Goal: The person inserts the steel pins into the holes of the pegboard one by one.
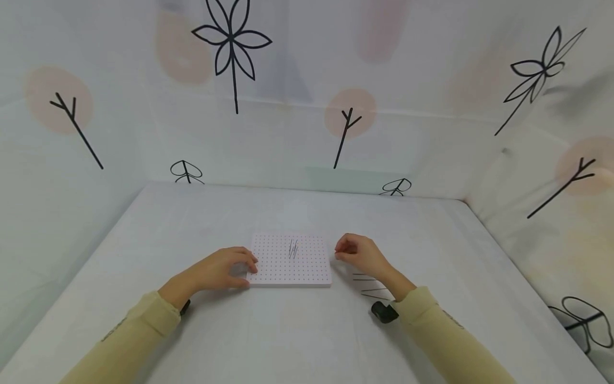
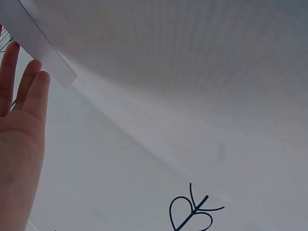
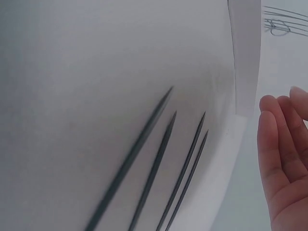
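White tabletop [image 1: 297, 330]: rectangular dotted board [image 1: 288, 272], slender pointed rods [image 3: 154, 168].

I am in a small screened-off booth: pale cloth [image 1: 288, 146] printed with black flowers [image 1: 231, 38] and twigs [image 1: 341, 141] walls in my white table [image 1: 297, 341] on three sides. Whether a home or a studio lies beyond, I cannot tell.

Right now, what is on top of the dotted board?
Several thin dark sticks stand on the dotted board, and the left hand overlaps its left edge. Whatever that hand covers cannot be seen.
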Motion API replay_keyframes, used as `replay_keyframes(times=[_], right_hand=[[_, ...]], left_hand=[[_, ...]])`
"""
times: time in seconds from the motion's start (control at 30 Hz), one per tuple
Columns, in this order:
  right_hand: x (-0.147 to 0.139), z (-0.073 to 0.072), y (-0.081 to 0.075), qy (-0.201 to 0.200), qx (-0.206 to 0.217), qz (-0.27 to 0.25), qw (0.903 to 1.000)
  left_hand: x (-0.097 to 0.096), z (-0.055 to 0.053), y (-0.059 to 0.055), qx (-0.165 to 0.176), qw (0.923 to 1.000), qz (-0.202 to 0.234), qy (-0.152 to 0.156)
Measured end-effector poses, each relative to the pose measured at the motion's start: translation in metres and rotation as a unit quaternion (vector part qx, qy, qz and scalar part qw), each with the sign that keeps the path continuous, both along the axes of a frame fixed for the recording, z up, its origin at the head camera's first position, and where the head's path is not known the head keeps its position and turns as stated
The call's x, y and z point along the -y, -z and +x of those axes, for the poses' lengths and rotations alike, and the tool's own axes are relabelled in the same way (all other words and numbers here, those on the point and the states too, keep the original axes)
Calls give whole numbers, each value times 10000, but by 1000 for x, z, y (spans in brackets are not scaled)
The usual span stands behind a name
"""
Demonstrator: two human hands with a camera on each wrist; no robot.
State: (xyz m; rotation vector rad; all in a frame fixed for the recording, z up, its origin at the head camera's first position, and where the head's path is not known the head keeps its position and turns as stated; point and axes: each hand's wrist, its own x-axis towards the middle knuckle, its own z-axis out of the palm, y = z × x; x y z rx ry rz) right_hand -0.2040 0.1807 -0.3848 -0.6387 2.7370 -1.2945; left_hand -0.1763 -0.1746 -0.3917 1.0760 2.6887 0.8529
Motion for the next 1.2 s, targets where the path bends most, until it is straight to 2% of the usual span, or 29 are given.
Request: replay_keyframes(times=[0.27, 0.5, 0.73, 0.97, 1.2], right_hand=[[-11, 1, 5, 133, 80, 60, 9999], [-22, 4, 4, 88, 62, 48, 9999], [-34, 6, 5, -4, 39, 136, 9999], [-44, 9, 6, -102, 149, 591, 9981], [-52, 11, 7, -249, 277, 1036, 9939]], left_hand=[[0, 0, 1, -32, 10000, 2, 9], [0, -1, 2, 95, 9999, -63, -39], [1, 0, 2, -14, 10000, 25, 11], [1, -1, 2, -38, 10000, 17, 38], [0, -1, 1, 91, 10000, -14, 1]])
